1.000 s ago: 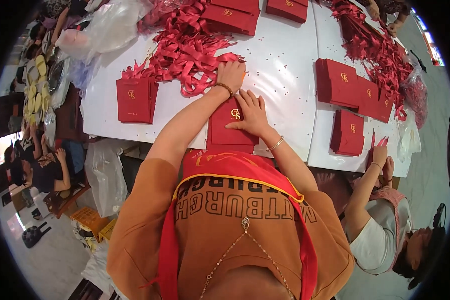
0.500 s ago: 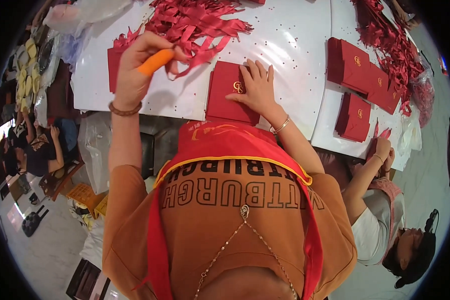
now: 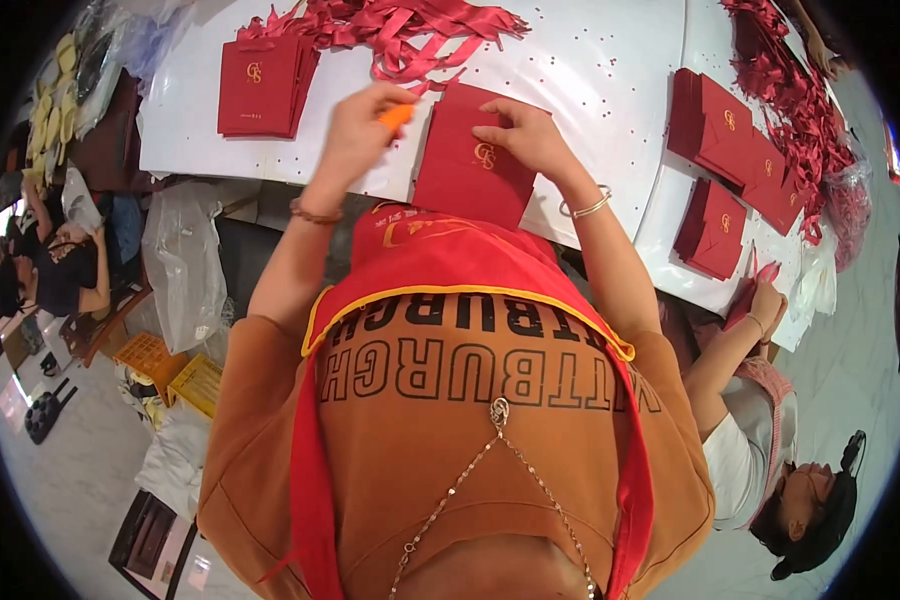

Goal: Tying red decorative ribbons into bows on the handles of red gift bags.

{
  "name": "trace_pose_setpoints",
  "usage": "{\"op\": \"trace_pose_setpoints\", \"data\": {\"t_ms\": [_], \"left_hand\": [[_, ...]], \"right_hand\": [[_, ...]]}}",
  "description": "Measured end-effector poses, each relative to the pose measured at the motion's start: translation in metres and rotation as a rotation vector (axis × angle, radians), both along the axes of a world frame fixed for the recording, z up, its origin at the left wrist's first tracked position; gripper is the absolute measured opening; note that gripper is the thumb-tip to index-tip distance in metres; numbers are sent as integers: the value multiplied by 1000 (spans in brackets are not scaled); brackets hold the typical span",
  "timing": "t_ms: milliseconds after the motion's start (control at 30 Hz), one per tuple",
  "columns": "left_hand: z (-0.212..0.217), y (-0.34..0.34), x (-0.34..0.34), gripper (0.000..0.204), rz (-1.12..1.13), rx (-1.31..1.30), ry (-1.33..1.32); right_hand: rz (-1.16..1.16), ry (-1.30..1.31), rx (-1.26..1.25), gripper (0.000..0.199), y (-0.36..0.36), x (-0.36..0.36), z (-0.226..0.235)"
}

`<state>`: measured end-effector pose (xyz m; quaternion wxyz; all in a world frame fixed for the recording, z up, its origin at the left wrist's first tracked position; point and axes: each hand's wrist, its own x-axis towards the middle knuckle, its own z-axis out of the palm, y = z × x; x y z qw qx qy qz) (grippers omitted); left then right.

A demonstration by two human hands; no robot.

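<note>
My left hand (image 3: 362,130) is closed around an orange-handled tool (image 3: 397,117), just left of the upper part of a red paper bag (image 3: 470,180). The tool's tip is too small to make out. A short bit of red ribbon (image 3: 420,90) shows between that hand and the bag's top edge. My right hand (image 3: 525,135) grips the bag at its upper right, thumb and forefinger on its front and the other fingers hidden. The bag lies at the table's near edge, its gold emblem facing up, and partly covers my red apron (image 3: 450,255).
A heap of red ribbons (image 3: 420,35) spreads beyond the bag. Several red bags (image 3: 260,100) are stacked at the left. More bags (image 3: 715,125) and ribbons (image 3: 780,110) lie on the right-hand table, where another person's hand (image 3: 767,305) works. Small red dots are scattered on the white tabletop (image 3: 590,150).
My left hand has come down and right with the orange-handled tool, beside the bag's top. My right hand has gone from lying spread on the bag to gripping its upper right.
</note>
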<state>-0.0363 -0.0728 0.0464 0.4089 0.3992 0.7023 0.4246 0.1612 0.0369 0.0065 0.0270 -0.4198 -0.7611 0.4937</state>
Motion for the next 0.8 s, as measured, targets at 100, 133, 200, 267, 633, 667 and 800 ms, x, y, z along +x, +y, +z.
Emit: {"op": "trace_pose_setpoints", "data": {"t_ms": [100,133,200,267,633,667,800], "left_hand": [[-23,4,31,13,-108,-52,-168],[-29,6,38,13,-103,-33,-107],[-37,10,45,12,-100,-13,-48],[-41,12,47,12,-100,24,60],[-35,18,46,13,-183,82,393],[-32,18,45,12,-221,70,433],[-33,22,44,11,-293,107,619]], "right_hand": [[-7,44,-144,43,5,3,-13],[-22,71,-193,44,4,3,-13],[-32,81,-186,44,4,4,-11],[-42,93,-177,44,3,4,-5],[5,101,-205,42,1,6,-3],[7,102,-205,42,0,5,-3],[31,122,-132,41,-3,6,-7]]}}
